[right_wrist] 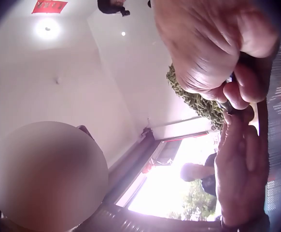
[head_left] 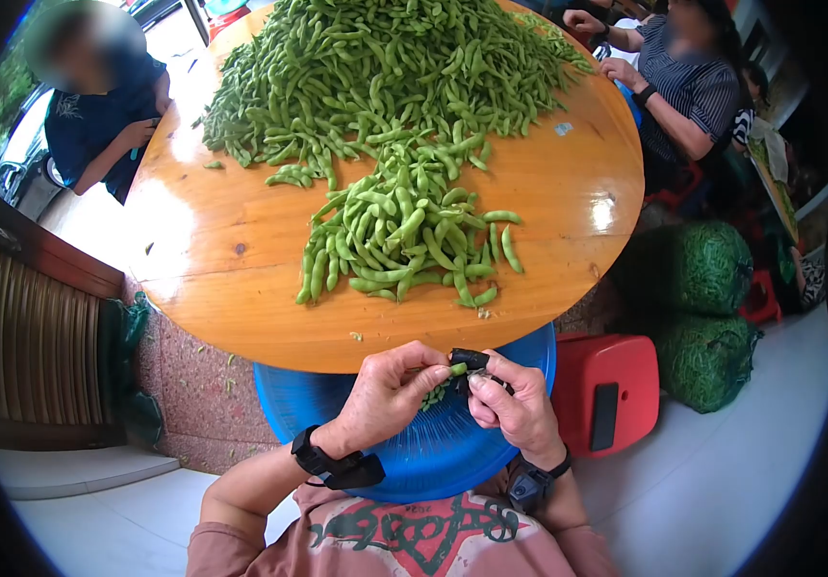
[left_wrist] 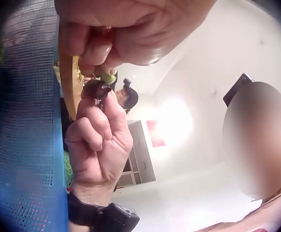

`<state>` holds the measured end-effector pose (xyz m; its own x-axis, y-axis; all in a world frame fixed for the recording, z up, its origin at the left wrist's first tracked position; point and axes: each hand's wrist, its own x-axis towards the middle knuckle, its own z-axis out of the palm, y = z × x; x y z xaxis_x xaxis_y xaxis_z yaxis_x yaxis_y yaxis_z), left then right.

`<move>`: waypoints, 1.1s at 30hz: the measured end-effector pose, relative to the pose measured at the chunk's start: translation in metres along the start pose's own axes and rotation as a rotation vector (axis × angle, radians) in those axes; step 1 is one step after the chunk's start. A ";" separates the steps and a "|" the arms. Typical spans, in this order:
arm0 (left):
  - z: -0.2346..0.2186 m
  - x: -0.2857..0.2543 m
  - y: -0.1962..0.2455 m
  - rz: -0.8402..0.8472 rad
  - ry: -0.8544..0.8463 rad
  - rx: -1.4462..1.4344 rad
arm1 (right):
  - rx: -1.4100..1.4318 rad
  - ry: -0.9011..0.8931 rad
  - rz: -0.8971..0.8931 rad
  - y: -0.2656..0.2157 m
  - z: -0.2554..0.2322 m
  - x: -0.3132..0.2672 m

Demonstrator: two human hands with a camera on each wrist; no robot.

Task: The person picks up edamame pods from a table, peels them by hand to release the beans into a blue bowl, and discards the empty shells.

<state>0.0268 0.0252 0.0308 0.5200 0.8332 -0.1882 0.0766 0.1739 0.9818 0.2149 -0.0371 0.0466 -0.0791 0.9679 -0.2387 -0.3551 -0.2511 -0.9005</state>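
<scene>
"Green soybean pods (head_left: 366,87) heap the counter (head_left: 241,308), head view. Hands?"
"Left hand (head_left: 382,399) pinches one pod (head_left: 458,369) above the blue basket (head_left: 414,469); right hand (head_left: 518,404) grips something black (head_left: 470,359)."
"Left wrist?"
"Pod between both hands' fingertips."
"Right wrist?"
"Fingers curled together; pod unclear."

In front of me is a round-edged, shiny orange-brown wood surface (head_left: 212,279). A big heap of green bean pods (head_left: 385,72) sits on its far part. A smaller pile of pods (head_left: 390,231) lies nearer to me, touching the heap. Two loose pods (head_left: 511,249) lie at the pile's right. A little pale blue scrap (head_left: 563,128) is right of the heap, and tiny crumbs (head_left: 356,337) lie by the near edge.
</scene>
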 end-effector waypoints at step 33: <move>-0.012 -0.017 -0.034 -0.289 -0.305 -0.472 | -0.771 0.074 -0.459 0.051 0.005 -0.005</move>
<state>0.0051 0.0118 0.0007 0.7588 0.5430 -0.3597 -0.0974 0.6406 0.7617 0.1923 -0.0547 0.0037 -0.0138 0.9786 0.2053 0.3888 0.1944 -0.9006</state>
